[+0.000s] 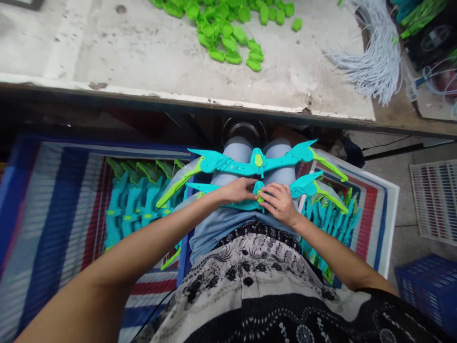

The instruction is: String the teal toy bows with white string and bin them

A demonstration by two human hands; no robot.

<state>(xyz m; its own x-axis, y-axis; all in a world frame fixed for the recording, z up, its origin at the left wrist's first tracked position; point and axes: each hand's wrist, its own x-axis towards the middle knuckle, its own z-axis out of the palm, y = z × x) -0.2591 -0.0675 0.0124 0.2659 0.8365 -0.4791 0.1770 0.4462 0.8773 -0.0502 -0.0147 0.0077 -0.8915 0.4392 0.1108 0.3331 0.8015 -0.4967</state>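
Left hand [240, 189] draws thumb and fingers together at the middle of the nearer turquoise bow-shaped part [303, 186], holding it across the person's lap. Opposite it, the right hand [280, 204] curls its fingers over a small lime-green piece [260, 196] at the centre of that same part; whether these fingers grip the piece or only press on it, I cannot tell. Below the hands lie the patterned black-and-white shirt [246, 271] and the light blue trousers [207, 233]. Just beyond the fingers, a second bow-shaped part [243, 166] rests across the thighs, roughly parallel to the first, with a lime-green piece seated at its centre and curved green tips at both ends.

To the person's left stands a blue-rimmed crate [184, 259] with a striped lining [53, 214], where a row of similar turquoise parts [123, 202] sits closely side by side. On the right, a white-rimmed crate [392, 224], also striped inside, holds another row [326, 214]. Past it, on the floor, are a blue basket [424, 286] and a white slatted basket [435, 190].

Farther ahead runs a stained pale worktable [143, 62]. On it lie a heap of loose green pieces [228, 28] and, toward the right, a bundle of white strands [378, 57].
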